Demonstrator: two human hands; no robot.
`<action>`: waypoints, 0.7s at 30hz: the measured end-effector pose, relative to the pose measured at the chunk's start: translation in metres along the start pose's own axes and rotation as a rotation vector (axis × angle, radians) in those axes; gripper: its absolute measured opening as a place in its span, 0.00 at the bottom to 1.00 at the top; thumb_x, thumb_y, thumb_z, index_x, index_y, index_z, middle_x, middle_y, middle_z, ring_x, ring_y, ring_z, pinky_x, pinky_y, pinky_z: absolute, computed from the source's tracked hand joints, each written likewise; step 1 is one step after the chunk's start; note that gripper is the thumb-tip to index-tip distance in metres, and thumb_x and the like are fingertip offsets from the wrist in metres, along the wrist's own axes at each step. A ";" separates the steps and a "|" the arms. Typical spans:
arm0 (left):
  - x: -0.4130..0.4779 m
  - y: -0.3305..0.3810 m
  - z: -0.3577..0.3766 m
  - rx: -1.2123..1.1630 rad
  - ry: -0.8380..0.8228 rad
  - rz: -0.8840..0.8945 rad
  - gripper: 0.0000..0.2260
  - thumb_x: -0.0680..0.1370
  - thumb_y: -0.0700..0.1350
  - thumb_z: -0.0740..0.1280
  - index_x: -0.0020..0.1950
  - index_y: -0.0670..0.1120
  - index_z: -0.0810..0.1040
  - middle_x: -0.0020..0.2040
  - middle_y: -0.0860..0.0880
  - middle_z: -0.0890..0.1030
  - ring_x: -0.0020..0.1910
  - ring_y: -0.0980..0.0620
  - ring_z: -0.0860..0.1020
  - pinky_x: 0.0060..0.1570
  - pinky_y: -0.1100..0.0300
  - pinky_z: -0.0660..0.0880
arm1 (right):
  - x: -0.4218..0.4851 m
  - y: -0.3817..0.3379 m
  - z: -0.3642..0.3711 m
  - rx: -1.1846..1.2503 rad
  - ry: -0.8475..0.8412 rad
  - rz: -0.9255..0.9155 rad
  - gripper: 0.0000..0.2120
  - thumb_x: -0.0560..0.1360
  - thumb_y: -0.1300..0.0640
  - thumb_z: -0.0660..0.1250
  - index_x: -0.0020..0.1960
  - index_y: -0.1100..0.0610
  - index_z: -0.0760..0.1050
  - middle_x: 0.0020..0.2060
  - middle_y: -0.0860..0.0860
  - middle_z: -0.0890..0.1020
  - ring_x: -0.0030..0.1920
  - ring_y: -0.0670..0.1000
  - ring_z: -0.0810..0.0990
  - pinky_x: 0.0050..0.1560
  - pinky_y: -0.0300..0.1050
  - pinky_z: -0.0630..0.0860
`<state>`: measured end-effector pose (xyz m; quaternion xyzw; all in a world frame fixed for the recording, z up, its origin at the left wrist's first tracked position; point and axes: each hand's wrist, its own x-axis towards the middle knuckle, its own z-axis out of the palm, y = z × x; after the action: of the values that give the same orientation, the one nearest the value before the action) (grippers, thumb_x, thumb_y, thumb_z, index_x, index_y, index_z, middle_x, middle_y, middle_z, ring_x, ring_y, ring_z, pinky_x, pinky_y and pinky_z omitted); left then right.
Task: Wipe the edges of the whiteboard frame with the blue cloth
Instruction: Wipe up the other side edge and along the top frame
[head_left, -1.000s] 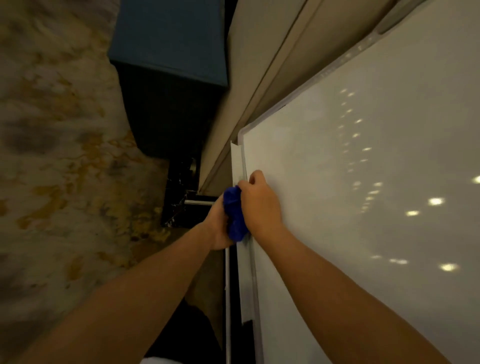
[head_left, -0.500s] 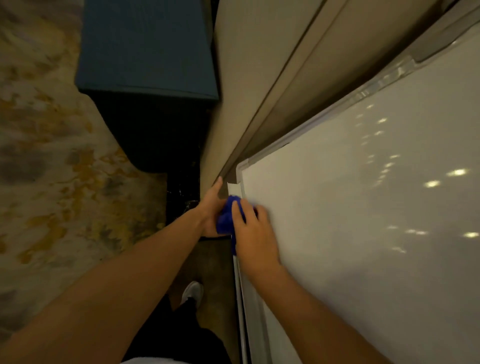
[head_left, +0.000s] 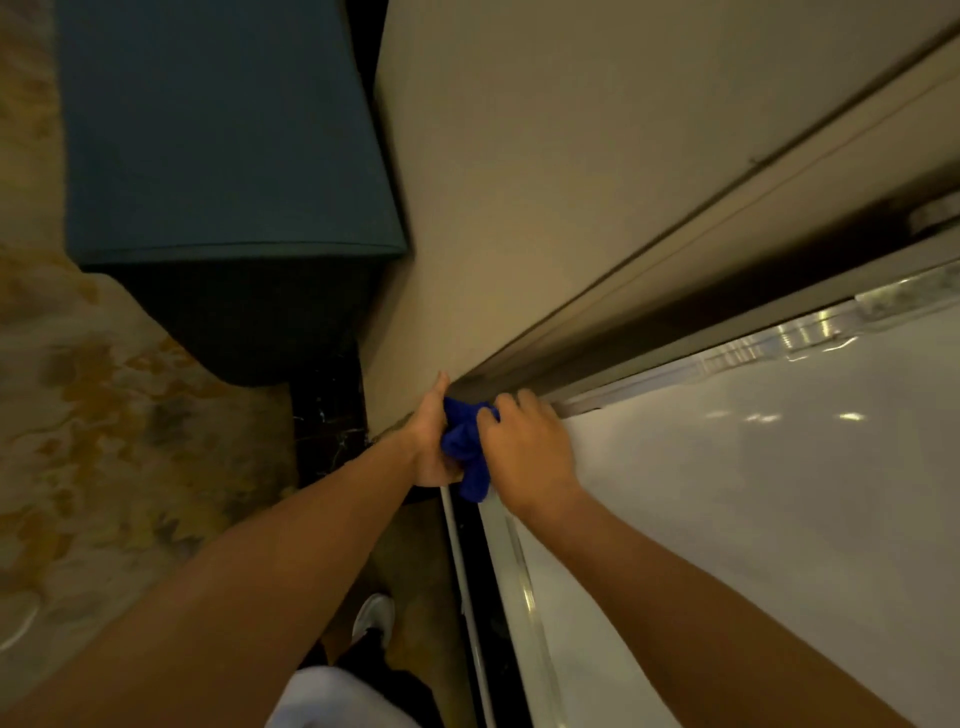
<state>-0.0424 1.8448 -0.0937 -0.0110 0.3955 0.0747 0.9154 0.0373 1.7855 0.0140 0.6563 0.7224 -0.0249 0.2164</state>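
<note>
A bunched blue cloth (head_left: 467, 447) is pressed over the top left corner of the whiteboard frame (head_left: 519, 561), which runs down from there and also off to the upper right. My left hand (head_left: 428, 439) grips the cloth from the outer side of the corner, thumb pointing up along the wall. My right hand (head_left: 524, 449) holds the cloth from the board side, fingers curled over the top edge. The glossy white board surface (head_left: 753, 519) fills the lower right. The corner itself is hidden under the cloth.
A beige wall (head_left: 545, 182) stands right behind the board. A dark teal upholstered block (head_left: 218, 156) sits on the patterned carpet (head_left: 93, 415) to the left. A thin metal stand leg (head_left: 462, 571) runs down beside the frame, above my white shoe (head_left: 374, 616).
Both hands have slid the cloth up the left side of the frame to its top corner. The view has shifted with them, showing more wall and the top edge.
</note>
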 end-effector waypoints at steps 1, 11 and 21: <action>0.001 0.002 0.000 -0.010 -0.020 -0.012 0.41 0.68 0.77 0.54 0.54 0.42 0.81 0.50 0.40 0.85 0.45 0.42 0.84 0.41 0.51 0.79 | 0.006 0.004 -0.010 -0.010 -0.008 0.040 0.11 0.76 0.60 0.63 0.57 0.59 0.75 0.53 0.57 0.78 0.58 0.59 0.72 0.55 0.51 0.69; 0.001 0.008 0.019 0.279 0.088 0.103 0.37 0.74 0.72 0.46 0.60 0.46 0.77 0.56 0.43 0.80 0.46 0.46 0.78 0.40 0.56 0.74 | -0.007 0.015 -0.050 -0.043 0.137 0.316 0.07 0.72 0.57 0.68 0.48 0.57 0.79 0.46 0.56 0.81 0.51 0.60 0.75 0.51 0.54 0.66; -0.003 0.006 0.041 0.611 0.280 0.135 0.24 0.80 0.57 0.56 0.67 0.40 0.71 0.63 0.38 0.76 0.58 0.39 0.76 0.61 0.47 0.74 | -0.045 0.067 -0.097 -0.015 0.488 0.568 0.23 0.69 0.55 0.74 0.63 0.47 0.74 0.49 0.53 0.79 0.51 0.57 0.73 0.48 0.50 0.65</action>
<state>-0.0153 1.8541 -0.0633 0.2798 0.5212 0.0108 0.8062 0.0763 1.7833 0.1343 0.8156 0.5420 0.1987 0.0410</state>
